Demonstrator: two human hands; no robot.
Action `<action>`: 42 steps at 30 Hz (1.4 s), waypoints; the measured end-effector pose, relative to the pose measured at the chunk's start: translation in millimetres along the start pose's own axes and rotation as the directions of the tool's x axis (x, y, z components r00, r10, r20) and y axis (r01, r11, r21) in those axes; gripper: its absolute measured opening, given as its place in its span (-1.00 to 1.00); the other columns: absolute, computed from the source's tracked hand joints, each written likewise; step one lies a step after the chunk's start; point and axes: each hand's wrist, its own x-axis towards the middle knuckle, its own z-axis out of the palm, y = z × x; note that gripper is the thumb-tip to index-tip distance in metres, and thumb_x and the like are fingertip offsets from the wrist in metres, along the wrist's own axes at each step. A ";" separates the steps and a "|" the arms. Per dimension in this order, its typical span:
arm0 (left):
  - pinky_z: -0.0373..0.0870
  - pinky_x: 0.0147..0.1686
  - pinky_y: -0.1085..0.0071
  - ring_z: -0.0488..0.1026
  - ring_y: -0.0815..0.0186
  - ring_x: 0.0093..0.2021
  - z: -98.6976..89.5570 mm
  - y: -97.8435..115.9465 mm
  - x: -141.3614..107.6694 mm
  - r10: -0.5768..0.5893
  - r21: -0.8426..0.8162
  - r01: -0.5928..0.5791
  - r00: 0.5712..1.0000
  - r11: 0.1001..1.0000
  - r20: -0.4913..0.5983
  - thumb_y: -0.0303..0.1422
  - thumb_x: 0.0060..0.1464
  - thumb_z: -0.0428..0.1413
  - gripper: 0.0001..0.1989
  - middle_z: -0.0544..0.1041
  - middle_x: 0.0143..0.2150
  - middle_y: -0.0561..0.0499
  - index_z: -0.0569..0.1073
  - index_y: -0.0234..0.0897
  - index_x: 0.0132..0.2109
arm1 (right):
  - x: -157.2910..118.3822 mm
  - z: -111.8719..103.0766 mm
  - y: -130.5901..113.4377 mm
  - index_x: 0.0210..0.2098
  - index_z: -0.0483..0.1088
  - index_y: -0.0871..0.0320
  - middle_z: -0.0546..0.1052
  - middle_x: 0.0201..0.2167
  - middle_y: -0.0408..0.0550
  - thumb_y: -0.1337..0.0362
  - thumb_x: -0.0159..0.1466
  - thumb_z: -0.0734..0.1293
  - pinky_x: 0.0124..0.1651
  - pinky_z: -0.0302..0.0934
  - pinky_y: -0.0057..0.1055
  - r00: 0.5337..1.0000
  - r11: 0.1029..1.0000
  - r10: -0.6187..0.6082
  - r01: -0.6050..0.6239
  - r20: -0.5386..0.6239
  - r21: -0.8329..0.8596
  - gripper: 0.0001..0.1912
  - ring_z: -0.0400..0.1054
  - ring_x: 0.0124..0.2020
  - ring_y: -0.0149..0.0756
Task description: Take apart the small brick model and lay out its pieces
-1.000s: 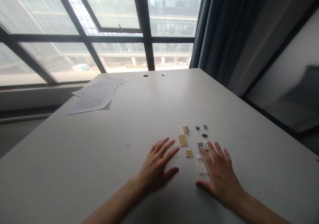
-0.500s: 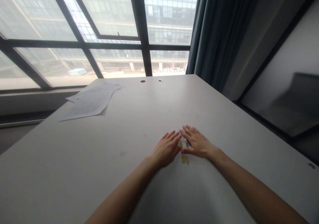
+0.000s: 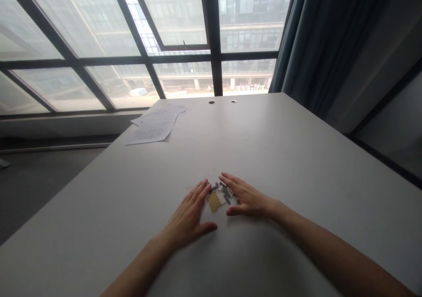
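Several small building bricks lie in a loose cluster on the white table, between my two hands. Among them are a tan studded plate, a white piece beside it and grey pieces. My left hand rests at the left of the cluster, fingers stretched out, fingertips at its edge and thumb apart. At the right, my right hand lies with fingers extended, partly covering some bricks. Neither hand grips a piece.
Printed papers lie at the far left of the table. Two round holes, one of them a dark cable hole, sit near the far edge. Beyond are a window and a blue curtain.
My hands have moved apart, the left one toward me and leftward, uncovering more of the bricks between them. The view has turned slightly left.
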 end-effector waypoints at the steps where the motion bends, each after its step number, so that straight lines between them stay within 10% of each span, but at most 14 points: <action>1: 0.04 0.26 -0.03 -0.08 -0.06 0.37 0.3 0.2 1.6 -0.008 0.024 0.008 1.000 1.000 0.013 0.08 0.03 0.09 -0.04 -0.07 0.40 -0.27 -0.16 -0.25 0.38 | -12.0 1.5 0.3 0.36 -0.15 0.33 -0.13 0.38 0.27 -0.37 0.08 0.19 0.37 -0.25 -0.11 0.998 0.997 0.049 -0.051 -0.032 -0.061 0.15 -0.28 0.39 0.00; 6: -0.06 0.28 -0.06 -0.13 -0.05 0.38 1.5 6.2 34.9 0.018 0.083 -0.024 0.997 0.996 0.081 0.10 0.08 0.02 -0.18 -0.10 0.42 -0.13 -0.05 -0.11 0.37 | -56.4 18.3 4.1 0.36 -0.15 0.38 -0.11 0.36 0.33 -0.34 0.14 0.15 0.36 -0.27 0.04 0.985 0.929 0.141 -0.166 -0.096 -0.332 0.10 -0.33 0.39 0.10; 12: -0.05 0.29 -0.03 0.06 0.04 0.34 0.3 11.2 56.8 0.102 0.018 -0.105 0.987 0.994 0.127 -0.01 0.16 0.01 -0.33 0.18 0.34 -0.04 0.07 -0.09 0.33 | -13.6 28.4 2.8 0.34 -0.10 0.42 -0.05 0.35 0.34 -0.36 0.14 0.12 0.35 -0.20 0.00 0.992 0.920 0.085 -0.113 -0.091 -0.376 0.11 -0.23 0.38 0.07; 27: 0.05 0.27 0.04 0.07 0.07 0.34 -29.0 -81.5 -65.9 -0.354 0.209 0.383 0.921 0.900 -0.162 -0.11 0.25 -0.12 -0.41 0.17 0.33 -0.26 0.10 -0.35 0.31 | 164.9 75.8 -59.0 0.33 -0.07 0.42 0.02 0.34 0.32 -0.30 0.22 0.07 0.35 -0.21 -0.10 0.972 0.955 -0.234 0.225 -0.023 -0.194 0.01 -0.13 0.36 0.00; 34: 0.01 0.28 0.03 0.00 0.01 0.36 -32.6 -84.1 -57.5 -0.383 0.223 0.408 0.912 0.885 -0.147 0.08 0.10 0.00 -0.16 0.07 0.36 -0.27 0.01 -0.35 0.34 | 127.4 71.7 -51.4 0.32 -0.12 0.52 -0.04 0.34 0.38 -0.24 0.27 0.05 0.35 -0.26 -0.07 0.990 0.969 -0.001 -0.034 -0.139 -0.246 -0.02 -0.22 0.38 0.07; 42: -0.08 0.30 0.04 -0.03 0.03 0.37 -31.0 -87.2 -25.8 -0.343 0.196 0.345 0.938 0.918 -0.047 0.12 0.03 0.04 -0.13 0.08 0.37 -0.18 0.03 -0.26 0.35 | 107.4 73.0 -51.1 0.34 -0.11 0.47 -0.07 0.36 0.33 -0.32 0.23 -0.02 0.35 -0.32 -0.02 0.999 0.949 -0.023 0.012 -0.033 -0.315 0.04 -0.26 0.38 0.07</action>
